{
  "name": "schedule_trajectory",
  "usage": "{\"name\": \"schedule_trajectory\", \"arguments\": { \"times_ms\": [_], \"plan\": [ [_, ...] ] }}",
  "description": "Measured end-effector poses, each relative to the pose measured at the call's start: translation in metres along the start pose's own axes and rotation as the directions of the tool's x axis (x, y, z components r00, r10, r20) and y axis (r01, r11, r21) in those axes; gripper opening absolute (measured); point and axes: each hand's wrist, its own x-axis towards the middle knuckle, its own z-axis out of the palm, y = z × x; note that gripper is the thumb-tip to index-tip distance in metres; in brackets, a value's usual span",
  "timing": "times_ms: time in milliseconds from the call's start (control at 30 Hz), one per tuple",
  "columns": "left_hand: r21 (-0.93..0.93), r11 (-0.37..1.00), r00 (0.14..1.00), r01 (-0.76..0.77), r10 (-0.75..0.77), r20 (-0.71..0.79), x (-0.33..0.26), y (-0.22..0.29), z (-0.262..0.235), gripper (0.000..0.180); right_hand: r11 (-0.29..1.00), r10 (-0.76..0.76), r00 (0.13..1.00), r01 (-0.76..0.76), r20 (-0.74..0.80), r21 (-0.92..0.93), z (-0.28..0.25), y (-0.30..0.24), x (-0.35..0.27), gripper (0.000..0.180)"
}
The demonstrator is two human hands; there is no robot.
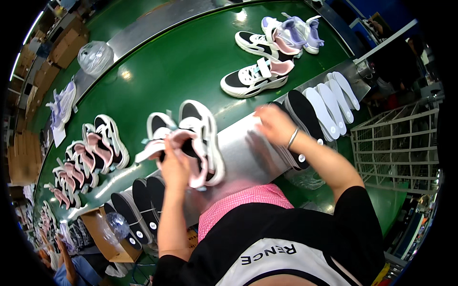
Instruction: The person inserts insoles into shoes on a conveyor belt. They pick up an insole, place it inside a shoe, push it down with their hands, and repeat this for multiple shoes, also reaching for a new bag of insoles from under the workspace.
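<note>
My left hand [174, 164] grips a black-and-white sneaker [213, 157] with a pink lining by its collar, over the metal edge in front of me. Another such sneaker [157, 125] lies against it, partly hidden. My right hand [276, 125], with a bracelet at the wrist, is beside a stack of black insoles [305, 117]. It is smeared by motion, so I cannot tell whether anything is in its fingers. Just right of that stack lie several white insoles [318, 108].
Finished-looking sneakers [255, 78] stand on the green conveyor belt [167, 62], with lilac ones [305, 33] farther off. A row of pink-lined sneakers [107, 143] is at left. More black insoles [126, 209] lie near an open carton [102, 233]. A wire rack [396, 148] stands right.
</note>
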Motion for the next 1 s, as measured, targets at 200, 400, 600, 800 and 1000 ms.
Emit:
{"name": "schedule_trajectory", "arguments": {
  "times_ms": [200,400,600,800,1000],
  "plan": [
    [-0.015,0.974,0.942,0.225,-0.222,-0.254,0.1,-0.038,-0.05,0.069,0.74,0.39,0.911,-0.399,-0.137,-0.542,-0.058,0.136,0.059,0.039],
    [-0.479,0.852,0.961,0.209,-0.27,-0.061,0.066,0.0,-0.013,0.049,0.701,0.605,0.763,-0.374,0.227,-0.608,-0.068,0.186,0.096,0.044],
    [-0.473,0.823,0.943,0.315,-0.213,0.256,-0.004,0.029,0.036,0.041,0.825,0.39,0.887,-0.216,0.25,-0.521,-0.067,0.192,0.123,0.035],
    [-0.539,0.793,0.943,0.285,-0.132,0.305,0.005,0.051,0.021,0.034,0.823,0.431,0.899,-0.357,0.077,-0.441,-0.062,0.068,0.136,0.04],
    [-0.839,0.399,0.925,0.369,-0.243,0.291,0.008,0.063,0.04,0.074,0.929,0.15,0.941,-0.029,0.303,-0.369,-0.032,-0.065,0.061,0.042]
  ]
}}
